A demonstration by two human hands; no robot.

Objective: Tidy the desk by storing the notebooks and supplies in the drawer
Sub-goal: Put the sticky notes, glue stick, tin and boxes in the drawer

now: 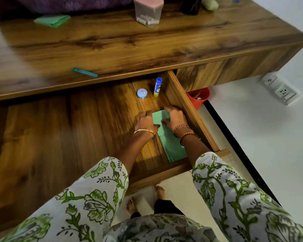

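Both my hands rest on a green notebook (171, 145) lying flat in the open drawer (191, 109), by its right wall. My left hand (145, 122) and right hand (175, 116) press on its far end, fingers curled over it. A glue stick (157, 87) and small round tin (142, 93) sit further back. Another green notebook (52, 20) and teal pen (85, 72) lie on the desk (112, 46).

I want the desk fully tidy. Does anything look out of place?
Yes: a teal pen lies loose at the desk's front edge and a green notebook sits askew at the back; neither is in the drawer yet.
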